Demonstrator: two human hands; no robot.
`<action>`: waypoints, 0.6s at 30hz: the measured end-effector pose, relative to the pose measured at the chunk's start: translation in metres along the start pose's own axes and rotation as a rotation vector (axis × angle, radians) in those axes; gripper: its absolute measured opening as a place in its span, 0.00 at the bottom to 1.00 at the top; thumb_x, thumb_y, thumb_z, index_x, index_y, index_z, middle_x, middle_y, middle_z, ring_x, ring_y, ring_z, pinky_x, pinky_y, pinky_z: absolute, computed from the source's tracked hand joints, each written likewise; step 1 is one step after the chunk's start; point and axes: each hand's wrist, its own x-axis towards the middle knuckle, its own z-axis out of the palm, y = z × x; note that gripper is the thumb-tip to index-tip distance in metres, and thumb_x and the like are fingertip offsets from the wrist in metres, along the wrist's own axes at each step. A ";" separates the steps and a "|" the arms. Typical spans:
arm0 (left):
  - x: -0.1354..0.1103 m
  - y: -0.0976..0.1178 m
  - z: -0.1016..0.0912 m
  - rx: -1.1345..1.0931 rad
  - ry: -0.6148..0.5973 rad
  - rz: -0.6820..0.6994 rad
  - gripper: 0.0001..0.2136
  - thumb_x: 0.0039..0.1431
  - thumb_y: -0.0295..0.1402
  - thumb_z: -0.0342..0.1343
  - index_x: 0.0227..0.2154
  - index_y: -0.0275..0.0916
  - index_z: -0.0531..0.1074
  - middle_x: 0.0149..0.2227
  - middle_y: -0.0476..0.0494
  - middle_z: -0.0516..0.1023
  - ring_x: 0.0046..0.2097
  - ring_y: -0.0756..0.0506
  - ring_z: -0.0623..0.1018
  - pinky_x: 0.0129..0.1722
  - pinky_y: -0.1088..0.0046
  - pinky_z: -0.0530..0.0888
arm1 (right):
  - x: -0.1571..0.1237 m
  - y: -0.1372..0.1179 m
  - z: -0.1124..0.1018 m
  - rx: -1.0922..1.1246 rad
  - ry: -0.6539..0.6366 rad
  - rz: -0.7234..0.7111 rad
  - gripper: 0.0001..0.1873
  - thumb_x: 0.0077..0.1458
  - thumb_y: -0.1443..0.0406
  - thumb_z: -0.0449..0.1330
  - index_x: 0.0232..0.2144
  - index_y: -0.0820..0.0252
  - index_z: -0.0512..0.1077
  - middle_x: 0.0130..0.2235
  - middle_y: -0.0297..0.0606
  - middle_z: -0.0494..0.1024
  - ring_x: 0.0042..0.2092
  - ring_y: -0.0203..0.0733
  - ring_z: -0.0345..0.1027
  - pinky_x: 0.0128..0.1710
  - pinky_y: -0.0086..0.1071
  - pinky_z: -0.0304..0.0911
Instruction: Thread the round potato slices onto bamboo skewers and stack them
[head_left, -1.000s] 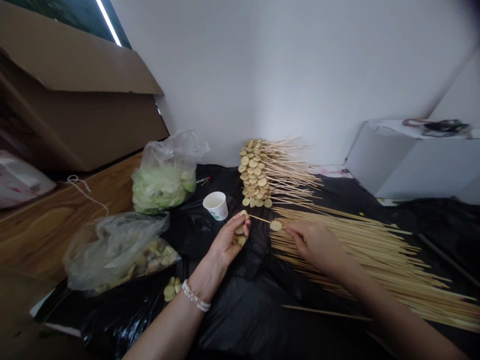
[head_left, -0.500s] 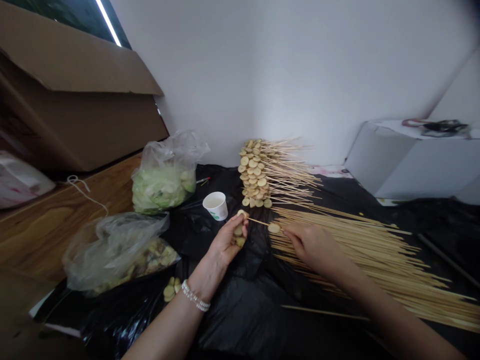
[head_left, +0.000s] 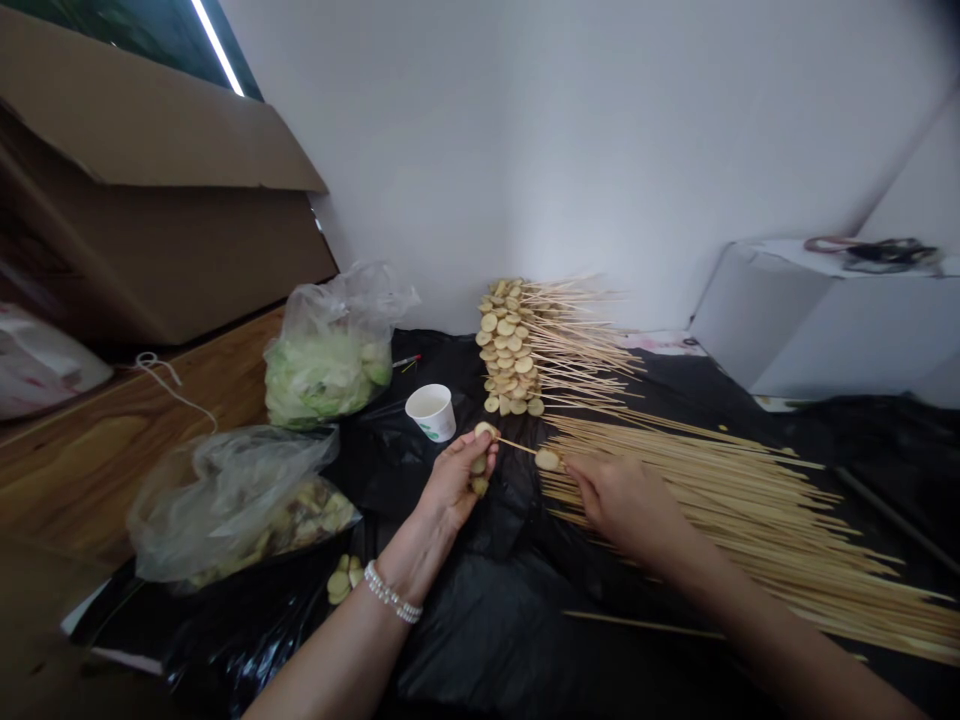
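My left hand (head_left: 456,482) is closed around a few pale round slices (head_left: 478,463), with one slice pinched at its fingertips against the tip of a thin bamboo skewer (head_left: 517,445). My right hand (head_left: 626,500) grips that skewer just behind another slice (head_left: 547,459) threaded on it. Both hands hover over black plastic sheeting (head_left: 487,620). Behind them lies a pile of finished skewers (head_left: 517,345) loaded with slices. A broad heap of bare skewers (head_left: 750,510) spreads to the right, under my right forearm.
A white paper cup (head_left: 432,411) stands just left of my left hand. Two clear bags hold food: green pieces (head_left: 330,360) and mixed slices (head_left: 240,500). Loose slices (head_left: 341,578) lie near my wrist. A cardboard box (head_left: 150,200) and a white box (head_left: 825,320) flank the area.
The skewer and both hands have shifted slightly left and up. The threaded slice sits a little nearer my left hand.
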 end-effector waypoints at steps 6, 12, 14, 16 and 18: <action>0.002 -0.003 -0.001 0.018 0.012 -0.021 0.04 0.49 0.21 0.62 0.25 0.32 0.73 0.27 0.46 0.76 0.25 0.56 0.75 0.25 0.86 0.72 | 0.002 -0.002 0.004 0.015 -0.020 0.004 0.14 0.59 0.68 0.47 0.34 0.57 0.73 0.31 0.38 0.78 0.32 0.39 0.68 0.30 0.30 0.51; 0.005 0.001 -0.002 0.026 -0.025 -0.053 0.05 0.53 0.29 0.61 0.29 0.32 0.74 0.28 0.45 0.76 0.26 0.55 0.75 0.24 0.84 0.73 | 0.002 0.002 0.000 0.037 -0.005 0.027 0.15 0.62 0.66 0.46 0.35 0.57 0.73 0.33 0.39 0.78 0.33 0.40 0.69 0.32 0.31 0.53; 0.005 0.003 -0.003 0.040 -0.007 -0.051 0.06 0.53 0.30 0.62 0.28 0.32 0.74 0.26 0.47 0.74 0.25 0.55 0.74 0.23 0.85 0.72 | 0.002 0.003 -0.001 0.056 0.004 0.030 0.15 0.62 0.65 0.46 0.35 0.57 0.73 0.32 0.38 0.78 0.33 0.40 0.70 0.32 0.31 0.54; 0.005 0.003 -0.003 0.059 0.005 -0.033 0.05 0.51 0.29 0.63 0.27 0.32 0.74 0.24 0.48 0.73 0.25 0.55 0.73 0.23 0.85 0.71 | 0.003 0.004 -0.003 0.092 0.004 0.017 0.16 0.62 0.64 0.46 0.33 0.57 0.73 0.32 0.39 0.78 0.34 0.40 0.70 0.33 0.30 0.55; 0.004 0.003 -0.004 0.072 0.007 -0.007 0.06 0.49 0.28 0.65 0.26 0.32 0.74 0.24 0.48 0.73 0.25 0.56 0.72 0.23 0.86 0.70 | 0.004 0.004 -0.004 0.136 -0.009 0.002 0.17 0.63 0.63 0.45 0.32 0.57 0.73 0.32 0.39 0.78 0.35 0.40 0.70 0.34 0.30 0.56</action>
